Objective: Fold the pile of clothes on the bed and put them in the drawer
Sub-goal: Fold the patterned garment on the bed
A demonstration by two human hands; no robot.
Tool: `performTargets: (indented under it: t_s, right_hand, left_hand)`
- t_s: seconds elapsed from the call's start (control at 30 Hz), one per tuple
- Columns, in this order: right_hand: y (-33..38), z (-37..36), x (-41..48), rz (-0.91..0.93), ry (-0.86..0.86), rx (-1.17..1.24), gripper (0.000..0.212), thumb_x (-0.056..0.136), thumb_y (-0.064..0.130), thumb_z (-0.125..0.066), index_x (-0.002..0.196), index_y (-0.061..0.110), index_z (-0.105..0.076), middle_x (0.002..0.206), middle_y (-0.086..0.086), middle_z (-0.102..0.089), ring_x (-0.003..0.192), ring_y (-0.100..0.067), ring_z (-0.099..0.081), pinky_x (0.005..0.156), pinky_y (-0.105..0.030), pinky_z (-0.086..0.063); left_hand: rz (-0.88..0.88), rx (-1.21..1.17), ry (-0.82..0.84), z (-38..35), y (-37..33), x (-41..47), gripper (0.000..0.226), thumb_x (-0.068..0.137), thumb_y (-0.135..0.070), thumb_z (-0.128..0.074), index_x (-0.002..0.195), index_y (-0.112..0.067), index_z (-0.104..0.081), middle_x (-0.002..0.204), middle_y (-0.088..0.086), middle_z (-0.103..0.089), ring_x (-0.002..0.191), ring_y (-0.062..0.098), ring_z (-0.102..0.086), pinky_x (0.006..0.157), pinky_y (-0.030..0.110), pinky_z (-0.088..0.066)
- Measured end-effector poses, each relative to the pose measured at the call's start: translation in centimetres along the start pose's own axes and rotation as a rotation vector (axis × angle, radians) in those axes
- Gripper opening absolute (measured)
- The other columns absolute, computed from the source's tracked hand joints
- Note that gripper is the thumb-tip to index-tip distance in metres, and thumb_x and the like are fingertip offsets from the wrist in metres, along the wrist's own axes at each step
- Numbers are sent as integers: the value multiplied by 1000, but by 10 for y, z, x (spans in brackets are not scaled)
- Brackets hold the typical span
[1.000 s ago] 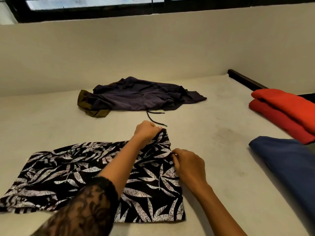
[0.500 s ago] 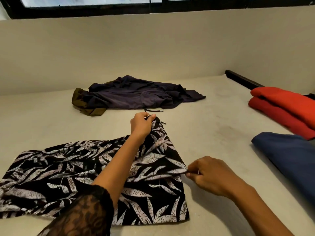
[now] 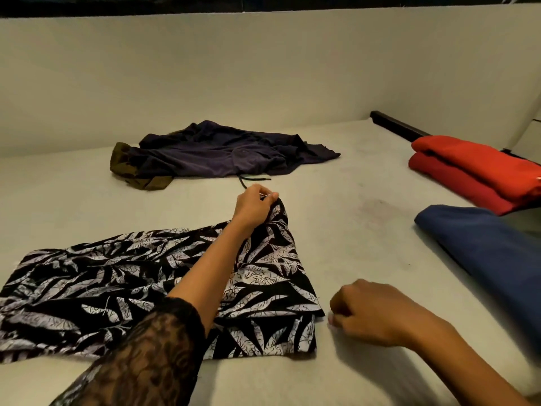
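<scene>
A black garment with a white leaf print (image 3: 123,288) lies partly folded on the bed (image 3: 351,230), its right part doubled over. My left hand (image 3: 254,206) pinches the garment's far right corner and holds it slightly raised. My right hand (image 3: 369,312) has its fingers curled just right of the garment's near right corner, and no cloth shows between the fingers. An unfolded dark purple garment (image 3: 216,153) with an olive piece beside it lies further back. No drawer is in view.
Folded red clothes (image 3: 474,168) are stacked at the right edge, with a folded blue piece (image 3: 491,250) in front of them. A pale wall runs behind the bed, and a dark rail (image 3: 398,127) lies at the far right.
My right hand let go of the garment's right edge and moved down toward its near corner. My left hand kept its pinch on the far corner and shifted slightly away from me.
</scene>
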State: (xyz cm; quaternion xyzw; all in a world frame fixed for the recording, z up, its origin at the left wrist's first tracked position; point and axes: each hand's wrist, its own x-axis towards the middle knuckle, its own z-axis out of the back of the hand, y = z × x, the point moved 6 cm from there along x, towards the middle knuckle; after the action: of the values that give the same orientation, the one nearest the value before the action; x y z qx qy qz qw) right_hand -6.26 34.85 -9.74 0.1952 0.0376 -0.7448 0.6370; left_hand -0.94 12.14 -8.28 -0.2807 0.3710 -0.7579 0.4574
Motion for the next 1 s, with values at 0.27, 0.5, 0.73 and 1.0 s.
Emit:
performTargets:
  t_s: [0.27,0.5,0.73,1.0]
  right_hand:
    - [17,1,5,127,-266,118,21,91,33,-54,109,24,-49,105,5,-58,86,-13,-52,69,-30,-42]
    - [-2,7,-24,121,-24,305,31,86,5,-55,66,29,-53,69,9,-58,64,-3,-53,60,-20,-43]
    - [-4,-8,-14,59,40,111,17,84,17,-61,72,29,-58,71,15,-47,68,-4,-48,56,-16,-34]
    - [42,0,-9,218,-182,63,73,76,65,-58,138,35,-34,146,9,-29,129,-14,-32,103,-30,-34]
  left_hand:
    - [97,426,240,-5,20,8,50,88,-51,-55,107,-5,-58,104,10,-61,96,25,-57,86,37,-47]
    - [15,197,-11,-2,4,8,36,89,-41,-59,79,-7,-58,84,10,-60,82,26,-56,74,36,-44]
    - [-38,293,46,-31,13,-1,43,92,-47,-50,68,-12,-52,77,5,-59,86,29,-59,80,39,-44]
    - [-156,301,-2,-30,11,-1,40,94,-44,-49,73,-10,-55,77,7,-62,81,28,-58,67,34,-38]
